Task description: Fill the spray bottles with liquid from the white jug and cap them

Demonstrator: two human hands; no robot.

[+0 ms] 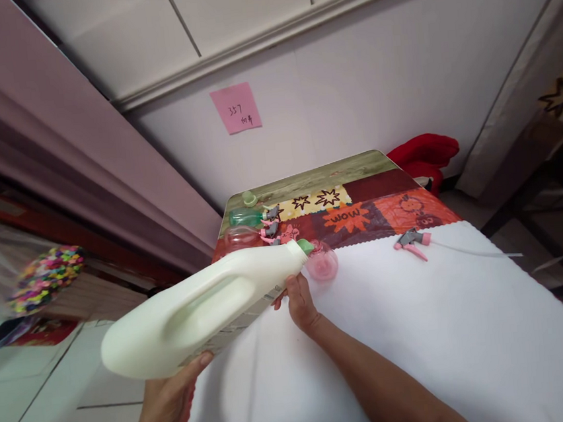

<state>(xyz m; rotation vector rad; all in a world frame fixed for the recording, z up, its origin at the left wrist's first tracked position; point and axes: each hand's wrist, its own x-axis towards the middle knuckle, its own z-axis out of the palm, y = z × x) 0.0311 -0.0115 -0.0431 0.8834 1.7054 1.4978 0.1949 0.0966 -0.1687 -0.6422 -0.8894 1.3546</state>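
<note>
A large pale-green detergent jug (139, 337) is tilted nearly on its side, its green spout (305, 245) at the mouth of a pink clear bottle (322, 263) on the white cloth. Whether liquid is flowing, I cannot make out. My left hand (178, 377) grips the jug from below near its base. Near the neck, my right hand (297, 299) holds the jug's underside, its fingers partly hidden behind it. To the right lies a grey and pink spray trigger (413, 243) with a long clear tube.
On the table's far left lie a green spray bottle (245, 217), a pink spray bottle (239, 237) and a green cap (249, 198). A patterned cloth (369, 192) covers the far end. A wall stands behind, with a pink note (236, 109).
</note>
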